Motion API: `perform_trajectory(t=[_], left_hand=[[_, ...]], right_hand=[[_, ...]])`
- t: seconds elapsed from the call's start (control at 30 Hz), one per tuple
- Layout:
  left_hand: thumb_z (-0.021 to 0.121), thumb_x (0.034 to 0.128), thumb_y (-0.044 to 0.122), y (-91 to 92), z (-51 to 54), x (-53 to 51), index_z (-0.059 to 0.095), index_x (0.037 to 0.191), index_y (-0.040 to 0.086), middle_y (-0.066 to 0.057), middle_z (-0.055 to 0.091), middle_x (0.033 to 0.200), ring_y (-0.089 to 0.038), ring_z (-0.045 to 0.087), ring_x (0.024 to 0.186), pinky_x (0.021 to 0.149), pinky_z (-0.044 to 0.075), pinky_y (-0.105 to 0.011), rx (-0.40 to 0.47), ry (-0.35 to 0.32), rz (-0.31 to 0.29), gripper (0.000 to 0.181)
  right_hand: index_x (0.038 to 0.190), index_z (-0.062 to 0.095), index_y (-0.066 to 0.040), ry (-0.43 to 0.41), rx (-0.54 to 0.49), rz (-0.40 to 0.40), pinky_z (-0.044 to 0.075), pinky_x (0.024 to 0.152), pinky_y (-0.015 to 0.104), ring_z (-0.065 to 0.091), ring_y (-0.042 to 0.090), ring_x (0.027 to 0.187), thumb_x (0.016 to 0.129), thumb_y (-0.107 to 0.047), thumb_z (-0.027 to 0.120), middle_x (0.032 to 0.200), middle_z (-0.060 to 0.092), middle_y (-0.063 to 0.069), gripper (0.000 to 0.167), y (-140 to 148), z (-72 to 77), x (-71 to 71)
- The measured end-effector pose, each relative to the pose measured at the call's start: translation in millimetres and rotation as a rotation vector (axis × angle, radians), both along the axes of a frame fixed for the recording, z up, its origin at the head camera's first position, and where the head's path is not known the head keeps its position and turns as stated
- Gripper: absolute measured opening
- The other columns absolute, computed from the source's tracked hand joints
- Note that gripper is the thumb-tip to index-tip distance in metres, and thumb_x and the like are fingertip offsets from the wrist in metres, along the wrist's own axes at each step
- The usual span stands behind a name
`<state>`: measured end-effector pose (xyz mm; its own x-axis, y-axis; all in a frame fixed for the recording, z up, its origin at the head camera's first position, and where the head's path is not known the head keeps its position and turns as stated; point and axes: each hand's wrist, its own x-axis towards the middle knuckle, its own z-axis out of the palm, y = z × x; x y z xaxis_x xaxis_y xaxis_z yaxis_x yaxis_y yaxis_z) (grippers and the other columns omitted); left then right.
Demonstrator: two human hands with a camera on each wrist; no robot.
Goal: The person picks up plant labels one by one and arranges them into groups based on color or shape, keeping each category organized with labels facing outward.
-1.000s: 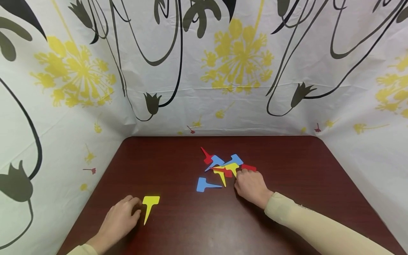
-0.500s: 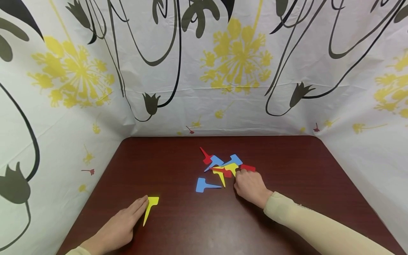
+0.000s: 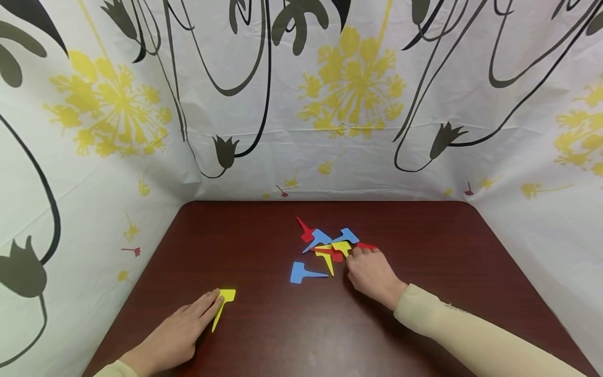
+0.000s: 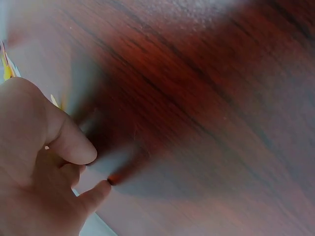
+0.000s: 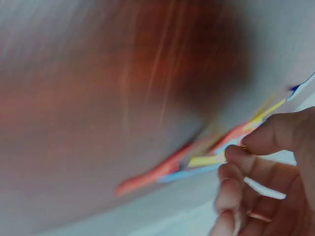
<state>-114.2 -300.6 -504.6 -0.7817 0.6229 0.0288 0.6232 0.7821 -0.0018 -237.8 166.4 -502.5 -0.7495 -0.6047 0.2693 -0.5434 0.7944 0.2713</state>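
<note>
The left hand (image 3: 171, 335) lies with extended fingers on the left part of a T-shaped yellow tag (image 3: 228, 295), covering some of its head. At the right side of a loose cluster, the right hand (image 3: 374, 275) has curled fingers; its thumb and index finger pinch a small yellow bit in the right wrist view, apparently the stem of a yellow tag (image 3: 341, 246). A red tag (image 3: 365, 245) is partly hidden behind that hand. In the left wrist view, the left hand (image 4: 44, 162) shows its thumb over the tabletop, the yellow tag mostly hidden.
Beside the yellow tag, the cluster holds a red tag (image 3: 306, 233), blue tags (image 3: 319, 238) and another yellow tag (image 3: 327, 257), some overlapping. A separate blue tag (image 3: 299, 273) lies nearer. Patterned cloth (image 3: 282, 115) surrounds the dark table (image 3: 292, 335).
The left hand has straightened its fingers and moved right onto the single yellow tag. The right hand has shifted very slightly, covering more of the red tag beside it.
</note>
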Motion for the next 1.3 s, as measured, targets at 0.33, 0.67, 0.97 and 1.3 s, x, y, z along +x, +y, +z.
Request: perform_trajectory(t=[0.33, 0.67, 0.97, 1.3], left_hand=[[0.057, 0.0780, -0.011, 3.4, 5.1, -0.3, 0.042, 0.152, 0.000, -0.016, 0.034, 0.160, -0.032, 0.037, 0.144, 0.098, 0.049, -0.053, -0.040, -0.004, -0.011, 0.076], [0.053, 0.0705, -0.017, 4.7, 11.4, -9.5, 0.040, 0.153, 0.002, -0.016, 0.032, 0.161, -0.034, 0.034, 0.145, 0.101, 0.045, -0.056, -0.003, -0.164, 0.007, 0.086], [0.052, 0.0702, -0.019, 3.6, 12.6, -12.9, 0.043, 0.153, 0.004, -0.014, 0.036, 0.159, -0.032, 0.036, 0.145, 0.100, 0.047, -0.053, 0.037, -0.213, 0.030, 0.086], [0.053, 0.0714, -0.020, 0.1, 17.0, -17.7, 0.047, 0.151, 0.005, -0.014, 0.040, 0.157, -0.034, 0.041, 0.141, 0.057, 0.038, -0.024, 0.117, -0.283, 0.036, 0.083]], right_hand=[[0.096, 0.076, -0.006, 0.213, 0.017, 0.239, 0.044, 0.055, 0.032, 0.056, 0.020, 0.067, 0.081, -0.026, 0.081, 0.086, 0.063, 0.009, 0.026, 2.4, 31.5, -0.3], [0.091, 0.070, -0.005, 0.284, -0.046, 0.387, 0.049, 0.056, 0.031, 0.059, 0.022, 0.074, 0.081, -0.017, 0.084, 0.088, 0.062, 0.010, 0.022, 10.1, 28.9, -7.9], [0.095, 0.071, -0.003, 0.361, -0.100, 0.479, 0.056, 0.060, 0.033, 0.062, 0.022, 0.076, 0.080, -0.015, 0.086, 0.090, 0.065, 0.010, 0.024, -0.1, 38.5, -8.5], [0.093, 0.071, -0.003, 0.384, -0.155, 0.563, 0.056, 0.063, 0.032, 0.062, 0.020, 0.073, 0.077, -0.017, 0.088, 0.088, 0.066, 0.009, 0.027, -35.5, 37.4, -2.3]])
